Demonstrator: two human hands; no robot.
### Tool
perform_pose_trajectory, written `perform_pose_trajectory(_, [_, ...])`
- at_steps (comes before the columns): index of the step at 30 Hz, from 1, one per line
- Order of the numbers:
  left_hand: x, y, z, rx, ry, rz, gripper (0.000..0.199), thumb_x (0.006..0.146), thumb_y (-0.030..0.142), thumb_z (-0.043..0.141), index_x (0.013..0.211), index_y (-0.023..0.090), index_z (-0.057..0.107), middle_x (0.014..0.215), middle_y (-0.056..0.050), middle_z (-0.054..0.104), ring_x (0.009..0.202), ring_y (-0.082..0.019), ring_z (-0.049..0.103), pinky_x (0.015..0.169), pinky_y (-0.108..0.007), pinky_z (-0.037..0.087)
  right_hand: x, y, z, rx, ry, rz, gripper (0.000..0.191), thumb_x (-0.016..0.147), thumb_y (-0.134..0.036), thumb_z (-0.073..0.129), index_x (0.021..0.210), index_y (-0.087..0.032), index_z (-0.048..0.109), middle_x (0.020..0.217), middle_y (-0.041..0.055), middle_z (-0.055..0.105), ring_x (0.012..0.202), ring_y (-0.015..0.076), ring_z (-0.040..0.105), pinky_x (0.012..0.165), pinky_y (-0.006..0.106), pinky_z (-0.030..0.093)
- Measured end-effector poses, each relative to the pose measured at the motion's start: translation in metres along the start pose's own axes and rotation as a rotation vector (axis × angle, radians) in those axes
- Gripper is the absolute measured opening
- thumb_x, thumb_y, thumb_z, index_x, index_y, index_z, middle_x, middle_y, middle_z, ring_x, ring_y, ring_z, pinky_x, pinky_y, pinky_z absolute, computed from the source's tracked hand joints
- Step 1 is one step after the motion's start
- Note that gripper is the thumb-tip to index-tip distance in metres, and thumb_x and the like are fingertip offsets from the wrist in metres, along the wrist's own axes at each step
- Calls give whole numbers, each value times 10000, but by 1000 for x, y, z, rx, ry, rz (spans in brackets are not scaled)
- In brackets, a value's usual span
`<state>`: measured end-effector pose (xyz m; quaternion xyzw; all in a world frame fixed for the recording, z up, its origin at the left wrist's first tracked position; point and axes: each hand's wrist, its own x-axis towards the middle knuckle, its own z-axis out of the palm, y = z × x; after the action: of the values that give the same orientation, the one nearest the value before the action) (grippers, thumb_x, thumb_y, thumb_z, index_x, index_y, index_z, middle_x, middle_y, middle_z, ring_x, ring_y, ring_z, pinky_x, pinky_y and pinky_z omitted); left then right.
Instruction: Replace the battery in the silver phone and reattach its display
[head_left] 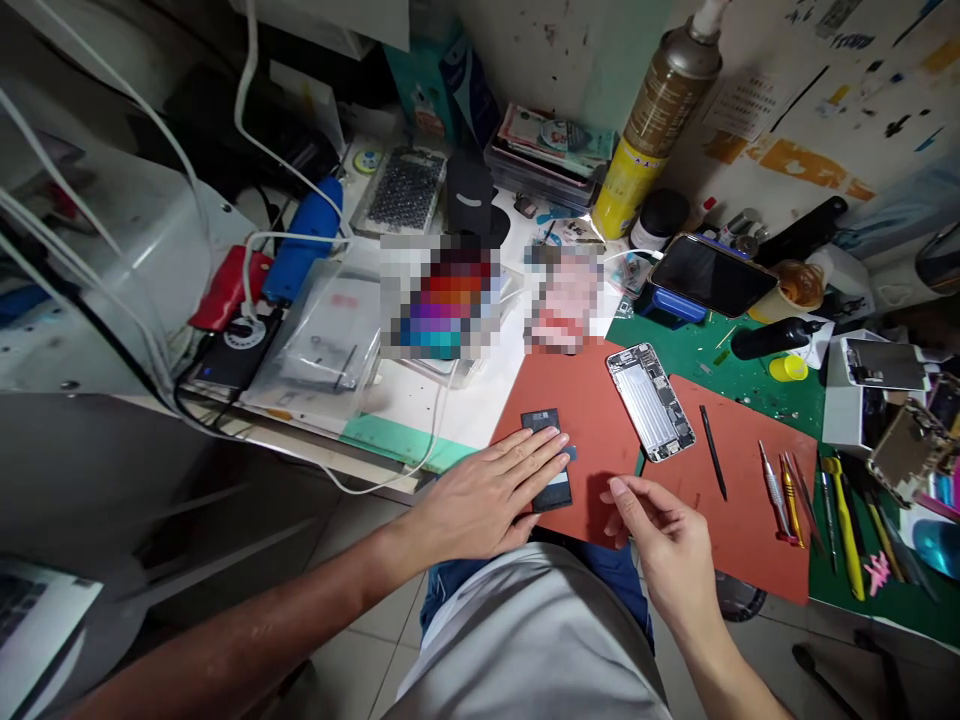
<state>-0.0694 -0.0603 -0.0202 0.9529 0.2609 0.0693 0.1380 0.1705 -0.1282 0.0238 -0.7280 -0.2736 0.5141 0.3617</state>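
My left hand [487, 495] lies flat with its fingers stretched out over a black phone battery [553, 495], partly covering it. The battery rests on the reddish-brown mat [600, 400]. To the right of it, my right hand [664, 525] hovers low over the mat's near edge, thumb and fingers closed in a pinch. Whatever may be between those fingertips is too small to make out. Beyond my hands, an opened phone [651, 402] shows its bare metal housing and circuit board. A thin black pry stick [713, 452] lies to its right.
Screwdrivers [774, 490] and tweezers lie at the right, beside a yellow-handled tool [844, 525]. A dark-screened phone [716, 268] leans behind the mat, near a tall spray can [652, 120]. Plastic bags [319, 330] and a white cable [435, 440] occupy the left side.
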Motion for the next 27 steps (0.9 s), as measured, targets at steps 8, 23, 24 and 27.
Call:
perform_pose_trajectory(8, [-3, -5, -6, 1, -33, 69, 780, 985, 329, 596, 1682, 173, 283, 1780, -165, 134, 1658, -322, 156, 1346, -471, 168, 0, 8, -4, 35, 1, -31, 431, 827, -580, 823, 978, -176, 824, 781, 89, 777, 587, 161, 644, 547, 270, 536])
perform_pose_trajectory(23, [-5, -5, -5, -24, -25, 89, 764, 1028, 421, 563, 1682, 157, 269, 1767, -80, 244, 1642, -240, 238, 1354, -411, 170, -24, 15, 10, 72, -47, -18, 443, 834, -610, 808, 952, -183, 815, 836, 96, 783, 600, 170, 646, 556, 284, 525])
perform_pose_trajectory(24, [-5, -6, -4, -29, -26, 95, 747, 1025, 412, 575, 1675, 174, 294, 1767, -78, 244, 1640, -245, 247, 1350, -416, 187, -26, 18, 11, 71, -62, -8, 449, 839, -617, 801, 945, -181, 815, 828, 95, 778, 596, 169, 642, 547, 281, 517])
perform_pose_trajectory(27, [-3, -8, -7, -54, -16, 125, 680, 1008, 345, 611, 1645, 266, 384, 1778, -74, 202, 1637, -275, 255, 1336, -447, 233, -31, 24, 13, 71, -98, 11, 472, 840, -641, 790, 933, -179, 814, 811, 87, 764, 587, 166, 632, 523, 271, 494])
